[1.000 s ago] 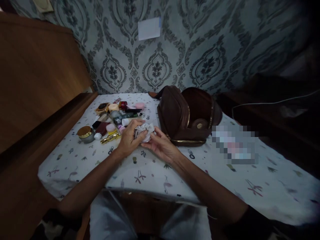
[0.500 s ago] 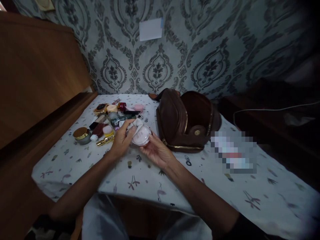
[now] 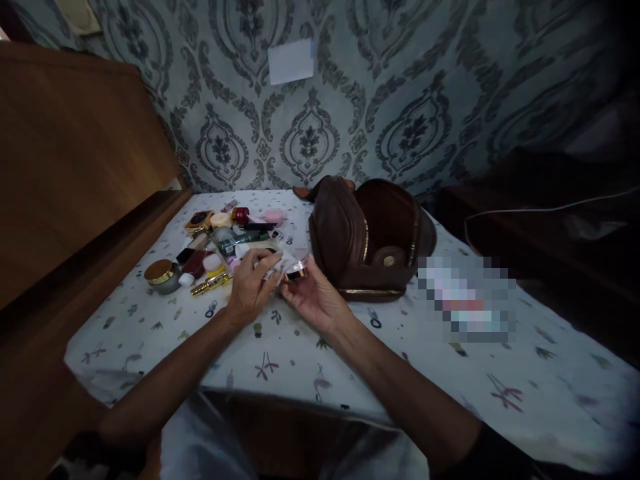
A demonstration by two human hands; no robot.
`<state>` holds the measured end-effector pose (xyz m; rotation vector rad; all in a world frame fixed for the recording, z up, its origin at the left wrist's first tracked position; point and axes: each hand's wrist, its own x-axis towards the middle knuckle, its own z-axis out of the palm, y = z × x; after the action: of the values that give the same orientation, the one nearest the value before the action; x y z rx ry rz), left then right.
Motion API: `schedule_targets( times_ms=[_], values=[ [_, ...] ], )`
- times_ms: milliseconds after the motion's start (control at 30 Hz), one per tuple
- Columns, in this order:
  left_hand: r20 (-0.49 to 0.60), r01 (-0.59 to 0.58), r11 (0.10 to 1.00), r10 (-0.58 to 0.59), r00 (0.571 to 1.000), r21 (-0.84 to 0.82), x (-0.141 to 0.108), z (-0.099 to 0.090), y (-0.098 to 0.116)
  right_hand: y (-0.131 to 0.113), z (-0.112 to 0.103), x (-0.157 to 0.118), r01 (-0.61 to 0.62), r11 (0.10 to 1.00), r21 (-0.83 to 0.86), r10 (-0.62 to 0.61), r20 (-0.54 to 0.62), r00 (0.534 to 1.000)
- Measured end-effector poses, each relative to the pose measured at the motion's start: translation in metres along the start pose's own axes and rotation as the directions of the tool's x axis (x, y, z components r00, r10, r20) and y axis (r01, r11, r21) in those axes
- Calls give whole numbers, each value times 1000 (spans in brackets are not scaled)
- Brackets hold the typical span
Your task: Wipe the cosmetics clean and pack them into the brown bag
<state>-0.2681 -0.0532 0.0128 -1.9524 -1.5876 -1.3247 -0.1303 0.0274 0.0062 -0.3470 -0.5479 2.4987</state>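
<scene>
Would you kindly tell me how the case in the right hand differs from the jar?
The case is held up in the right hand, while the jar stands on the table. The case shows a dark side with bright glints; the jar has a gold lid. The case also looks thinner than the jar. Both have shiny parts.

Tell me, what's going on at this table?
Someone is handling a small shiny-edged item with both bare hands, over a patterned tablecloth. The right hand grips the item, while the left hand is close against it, with what looks like a bit of white cloth at its fingers. Toward the left lies a jumble of small containers, including a gold-lidded jar and a gold tube. A brown bag gapes open on the right.
</scene>
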Motion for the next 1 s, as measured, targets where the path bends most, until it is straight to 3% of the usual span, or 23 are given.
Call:
schedule_targets(
  times_ms=[133,233,433,567,667,733,833,933,1000],
  values=[
    [15,-98,994,98,995,46,-3,1,3,5,1,0,80,994,-71,-81,-8,997],
    [27,-91,995,91,996,27,-3,1,6,5,2,-2,118,981,-151,-115,28,993],
    [33,167,977,-164,986,-135,3,-2,7,7,7,-9,173,901,-397,-117,161,980],
    [57,400,864,-403,914,-306,6,0,1,7,5,-7,239,827,-509,-178,168,970],
    [110,476,790,-472,874,-386,7,2,-1,5,-1,-2,313,728,-610,-285,147,947],
    [137,462,799,-446,885,-384,6,2,1,3,-5,2,322,657,-681,-329,125,936],
    [166,341,888,-303,938,-309,5,0,6,1,-9,4,328,530,-782,-389,119,914],
    [183,195,960,-159,970,-201,3,0,9,0,-12,2,361,347,-866,-474,170,864],
    [199,172,969,-136,971,-178,2,1,8,0,-13,0,390,232,-891,-501,234,834]
  ],
)
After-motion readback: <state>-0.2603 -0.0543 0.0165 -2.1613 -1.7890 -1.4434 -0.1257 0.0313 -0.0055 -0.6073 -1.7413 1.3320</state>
